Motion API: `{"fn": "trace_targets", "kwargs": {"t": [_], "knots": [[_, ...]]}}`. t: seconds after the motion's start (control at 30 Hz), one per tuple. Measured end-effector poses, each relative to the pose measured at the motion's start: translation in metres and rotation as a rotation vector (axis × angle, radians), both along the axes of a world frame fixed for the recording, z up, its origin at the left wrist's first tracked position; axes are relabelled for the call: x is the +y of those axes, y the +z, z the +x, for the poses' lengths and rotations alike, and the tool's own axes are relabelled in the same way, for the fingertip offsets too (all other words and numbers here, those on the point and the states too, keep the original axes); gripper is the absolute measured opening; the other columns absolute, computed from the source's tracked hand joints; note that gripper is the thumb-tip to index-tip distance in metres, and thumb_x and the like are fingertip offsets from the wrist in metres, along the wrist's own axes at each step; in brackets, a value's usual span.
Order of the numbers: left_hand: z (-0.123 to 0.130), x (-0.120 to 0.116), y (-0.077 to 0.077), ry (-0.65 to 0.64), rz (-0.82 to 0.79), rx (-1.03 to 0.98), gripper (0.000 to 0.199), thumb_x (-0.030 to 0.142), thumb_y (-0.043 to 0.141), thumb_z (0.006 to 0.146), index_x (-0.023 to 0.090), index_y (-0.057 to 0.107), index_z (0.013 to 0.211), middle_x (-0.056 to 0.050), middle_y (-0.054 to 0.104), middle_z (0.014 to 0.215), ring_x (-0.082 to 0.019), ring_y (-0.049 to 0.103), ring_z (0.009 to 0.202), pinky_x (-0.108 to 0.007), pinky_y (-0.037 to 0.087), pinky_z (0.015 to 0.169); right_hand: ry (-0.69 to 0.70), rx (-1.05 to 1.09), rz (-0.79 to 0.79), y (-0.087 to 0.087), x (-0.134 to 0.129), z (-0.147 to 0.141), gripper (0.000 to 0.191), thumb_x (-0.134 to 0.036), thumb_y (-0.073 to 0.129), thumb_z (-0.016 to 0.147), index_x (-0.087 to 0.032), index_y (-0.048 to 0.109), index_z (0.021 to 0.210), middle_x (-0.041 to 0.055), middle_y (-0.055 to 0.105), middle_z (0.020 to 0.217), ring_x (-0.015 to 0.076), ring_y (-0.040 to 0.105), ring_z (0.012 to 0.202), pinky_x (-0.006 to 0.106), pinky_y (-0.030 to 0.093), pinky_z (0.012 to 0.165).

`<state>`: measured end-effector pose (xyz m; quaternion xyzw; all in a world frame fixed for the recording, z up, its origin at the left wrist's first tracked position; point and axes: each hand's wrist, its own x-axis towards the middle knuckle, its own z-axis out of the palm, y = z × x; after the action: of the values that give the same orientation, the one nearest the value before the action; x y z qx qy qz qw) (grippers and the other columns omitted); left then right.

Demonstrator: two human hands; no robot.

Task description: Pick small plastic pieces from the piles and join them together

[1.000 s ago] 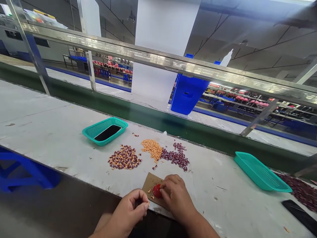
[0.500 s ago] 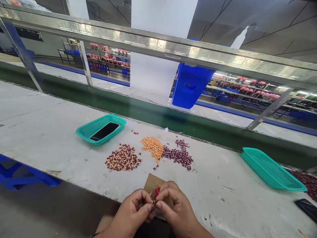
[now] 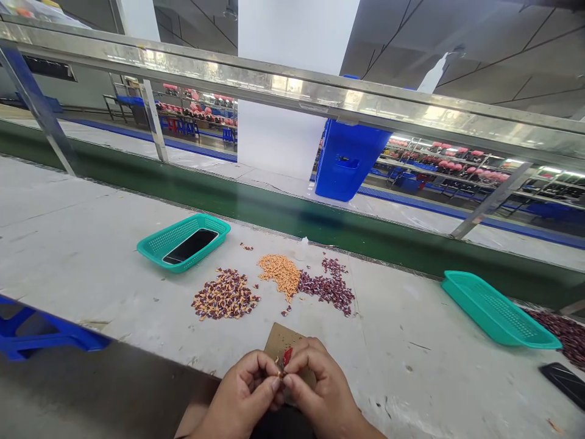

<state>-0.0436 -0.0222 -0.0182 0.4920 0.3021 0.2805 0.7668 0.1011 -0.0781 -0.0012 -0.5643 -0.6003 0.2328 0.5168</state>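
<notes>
My left hand [image 3: 251,390] is closed in a pinch on a small tan-and-dark piece [image 3: 280,375], its kind too small to make out. Against the same piece, the thumb and forefinger of my right hand [image 3: 322,384] are also pinched. A shiny red object [image 3: 287,356] shows beside my right fingers, partly hidden by them. Below both hands lies a brown board [image 3: 282,335] at the table edge. Beyond it are a pile of mixed orange-and-maroon pieces [image 3: 223,296], a pile of plain orange pieces [image 3: 280,273] and a pile of maroon pieces [image 3: 329,286].
A green basket [image 3: 150,249] at the left holds a phone [image 3: 191,246]. Another green basket [image 3: 498,311] rests at the right, beside a dark red heap [image 3: 562,335] and a black phone-like object [image 3: 564,383]. A metal rail [image 3: 283,85] and blue crate [image 3: 350,161] stand beyond the table [image 3: 402,329].
The view has shifted slightly. My hands remain pinched together at the small piece, and the red object has turned a little and shows narrower. The piles look unchanged.
</notes>
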Motion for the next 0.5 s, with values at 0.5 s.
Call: {"fn": "trace_targets", "kwargs": {"t": [0.5], "knots": [[-0.0015,-0.0027,0.0106,0.054,0.097,0.019,0.036,0.051,0.071,0.065,0.017,0.057,0.064,0.001,0.056,0.06,-0.014,0.049,0.059,-0.025,0.04,0.059,0.042,0.029,-0.027,0.0004,0.0003,0.0005,0.008,-0.015,0.059,0.071,-0.019,0.059,0.065,0.0013,0.058,0.071,0.0166,0.057,0.071,0.03,0.045,0.068]]}}
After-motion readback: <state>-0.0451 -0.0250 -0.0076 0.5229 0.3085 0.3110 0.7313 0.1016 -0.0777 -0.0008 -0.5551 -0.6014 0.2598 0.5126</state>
